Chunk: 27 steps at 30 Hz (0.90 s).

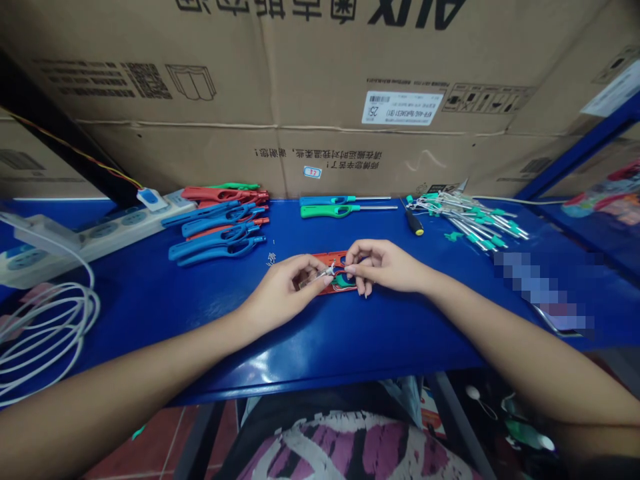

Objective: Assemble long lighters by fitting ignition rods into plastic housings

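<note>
Near the middle of the blue table my left hand (280,290) is closed around a small clear lighter fuel tank (314,277), its metal valve end pointing right. My right hand (387,265) is just beside it, thumb and forefinger pinched close to the valve; what they pinch is too small to make out. Beneath both hands lie red lighter shell halves (329,257), partly covered by my fingers. A green trigger piece (344,280) and a thin pale wire show in the nearer shell half.
Blue and red lighter handles (220,243) are piled at left, beside a power strip (115,230) and coiled white cable (47,327). Two assembled lighters (330,211) lie at the back. Right are a screwdriver (414,222), metal lighter tubes (473,220) and a blurred-out phone (545,293).
</note>
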Each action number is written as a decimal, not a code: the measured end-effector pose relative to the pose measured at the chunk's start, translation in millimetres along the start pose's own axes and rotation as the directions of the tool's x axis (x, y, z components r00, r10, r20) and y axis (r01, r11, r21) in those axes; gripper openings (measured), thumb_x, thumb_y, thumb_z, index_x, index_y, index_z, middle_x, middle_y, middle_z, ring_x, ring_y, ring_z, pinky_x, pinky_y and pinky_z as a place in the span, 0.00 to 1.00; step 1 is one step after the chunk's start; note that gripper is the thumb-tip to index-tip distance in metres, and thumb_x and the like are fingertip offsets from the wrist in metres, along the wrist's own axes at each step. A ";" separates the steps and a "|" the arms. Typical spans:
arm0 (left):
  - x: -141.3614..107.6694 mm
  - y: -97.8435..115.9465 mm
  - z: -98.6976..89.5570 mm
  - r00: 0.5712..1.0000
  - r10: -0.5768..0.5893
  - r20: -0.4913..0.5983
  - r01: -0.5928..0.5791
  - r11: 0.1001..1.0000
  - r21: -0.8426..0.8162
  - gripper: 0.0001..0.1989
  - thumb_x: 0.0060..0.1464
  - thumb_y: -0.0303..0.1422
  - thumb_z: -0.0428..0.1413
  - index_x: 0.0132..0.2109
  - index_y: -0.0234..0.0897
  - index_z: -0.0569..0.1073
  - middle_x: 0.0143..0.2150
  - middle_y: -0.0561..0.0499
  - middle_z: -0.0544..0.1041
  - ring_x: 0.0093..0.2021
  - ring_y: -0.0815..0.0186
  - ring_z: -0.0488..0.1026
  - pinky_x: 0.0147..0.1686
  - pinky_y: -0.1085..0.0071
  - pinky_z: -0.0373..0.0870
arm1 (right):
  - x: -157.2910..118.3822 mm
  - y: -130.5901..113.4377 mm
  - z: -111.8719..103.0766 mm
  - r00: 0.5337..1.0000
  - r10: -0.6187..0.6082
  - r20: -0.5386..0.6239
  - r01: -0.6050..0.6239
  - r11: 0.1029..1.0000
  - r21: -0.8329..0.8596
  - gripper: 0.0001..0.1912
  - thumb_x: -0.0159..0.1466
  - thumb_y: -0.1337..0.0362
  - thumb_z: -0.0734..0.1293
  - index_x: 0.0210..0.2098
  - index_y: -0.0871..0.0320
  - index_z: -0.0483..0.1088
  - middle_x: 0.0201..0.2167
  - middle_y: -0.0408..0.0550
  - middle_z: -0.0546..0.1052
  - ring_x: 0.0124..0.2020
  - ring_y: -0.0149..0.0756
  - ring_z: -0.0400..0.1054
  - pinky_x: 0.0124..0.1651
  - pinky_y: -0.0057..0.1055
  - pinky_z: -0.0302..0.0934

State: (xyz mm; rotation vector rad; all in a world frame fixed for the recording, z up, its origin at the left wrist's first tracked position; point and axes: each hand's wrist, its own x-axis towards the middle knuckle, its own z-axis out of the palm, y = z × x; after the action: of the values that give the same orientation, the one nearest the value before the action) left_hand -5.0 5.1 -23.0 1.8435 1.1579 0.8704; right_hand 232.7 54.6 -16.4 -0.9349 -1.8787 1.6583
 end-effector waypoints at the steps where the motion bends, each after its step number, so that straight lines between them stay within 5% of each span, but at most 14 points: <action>1: 0.1 -0.1 -0.1 1.000 0.002 0.001 -0.002 1.000 0.006 0.13 0.61 0.42 0.59 0.42 0.36 0.76 0.35 0.51 0.78 0.29 0.69 0.69 0.30 0.73 0.64 | 0.6 0.9 -0.4 1.000 -0.003 0.003 0.003 1.000 -0.002 0.17 0.64 0.53 0.72 0.39 0.58 0.65 0.22 0.40 0.75 0.21 0.30 0.74 0.24 0.25 0.70; 17: 1.5 3.0 0.2 0.999 0.016 -0.036 -0.015 1.000 0.015 0.10 0.56 0.37 0.62 0.40 0.35 0.78 0.28 0.54 0.76 0.25 0.72 0.66 0.25 0.76 0.61 | 3.6 5.4 5.0 0.963 -0.269 -0.017 0.260 0.942 -0.212 0.13 0.66 0.56 0.69 0.37 0.61 0.76 0.31 0.45 0.74 0.26 0.26 0.66 0.28 0.27 0.61; 27: 2.1 -1.3 -1.1 0.994 0.101 -0.042 -0.097 0.992 0.082 0.08 0.57 0.37 0.62 0.41 0.37 0.80 0.34 0.52 0.80 0.29 0.71 0.70 0.29 0.75 0.65 | 4.9 5.6 2.1 0.967 -0.254 -0.005 0.246 0.945 -0.217 0.12 0.66 0.57 0.70 0.36 0.61 0.77 0.31 0.45 0.73 0.29 0.29 0.65 0.31 0.27 0.58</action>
State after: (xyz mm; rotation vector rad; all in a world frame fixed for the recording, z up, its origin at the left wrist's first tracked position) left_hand -5.7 7.7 -23.3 1.9697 1.1525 0.9383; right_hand 229.0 57.1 -22.8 -0.7606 -2.0872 1.3036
